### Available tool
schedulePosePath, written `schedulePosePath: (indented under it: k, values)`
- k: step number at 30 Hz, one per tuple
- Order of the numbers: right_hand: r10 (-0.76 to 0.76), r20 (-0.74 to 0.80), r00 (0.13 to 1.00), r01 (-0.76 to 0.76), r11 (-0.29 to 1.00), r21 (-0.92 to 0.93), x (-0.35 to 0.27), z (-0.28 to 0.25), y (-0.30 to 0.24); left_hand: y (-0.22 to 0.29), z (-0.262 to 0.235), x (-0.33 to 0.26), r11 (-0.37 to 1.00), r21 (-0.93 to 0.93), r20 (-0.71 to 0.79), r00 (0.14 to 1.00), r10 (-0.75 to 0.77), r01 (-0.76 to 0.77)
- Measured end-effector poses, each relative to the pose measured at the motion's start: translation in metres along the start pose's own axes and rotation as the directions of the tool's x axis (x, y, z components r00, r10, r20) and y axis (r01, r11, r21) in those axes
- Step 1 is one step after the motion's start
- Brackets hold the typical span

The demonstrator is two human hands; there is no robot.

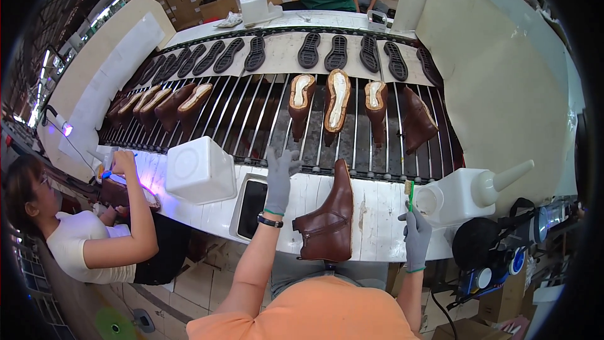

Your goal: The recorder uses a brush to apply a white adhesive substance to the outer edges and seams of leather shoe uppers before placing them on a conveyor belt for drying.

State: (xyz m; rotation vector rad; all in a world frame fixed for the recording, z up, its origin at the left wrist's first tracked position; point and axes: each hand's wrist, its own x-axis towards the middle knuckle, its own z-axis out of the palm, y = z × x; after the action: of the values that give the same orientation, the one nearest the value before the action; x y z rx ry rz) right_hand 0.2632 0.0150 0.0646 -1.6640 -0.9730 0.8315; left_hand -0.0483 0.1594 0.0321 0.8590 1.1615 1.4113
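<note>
Between the gloved hands, the near edge of the worn white table [380, 233] passes close by the heel of a brown boot [330, 226], with bare tabletop from its sole to the right hand [417, 236]. That boot lies on its side, long axis and toe running away, shaft leftward. Right fingers close around a green-handled brush [411, 198], a white jug [453, 198] just right of them; the left hand [279, 186] spreads its fingers, gripping nothing, a white tub [200, 170] to their left. Past those fingertips stretch metal bars [255, 113] bearing more boots [302, 104], then dark soles [308, 50]; a pale panel [503, 75] bounds the right.
</note>
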Motion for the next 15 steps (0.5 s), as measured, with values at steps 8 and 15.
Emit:
schedulePosePath:
  k: [8,15]
  values:
    - [-0.033,-0.076,0.997,0.012,0.965,-0.26,0.006,-0.034,0.025,-0.006,0.004,-0.015,0.993,0.086,0.08,0.993,-0.089,0.082]
    - [-0.339,-0.177,0.924,0.117,0.692,-0.713,0.025,-0.062,0.031,-0.034,0.033,-0.048,0.716,0.698,0.417,0.825,-0.381,-0.023]
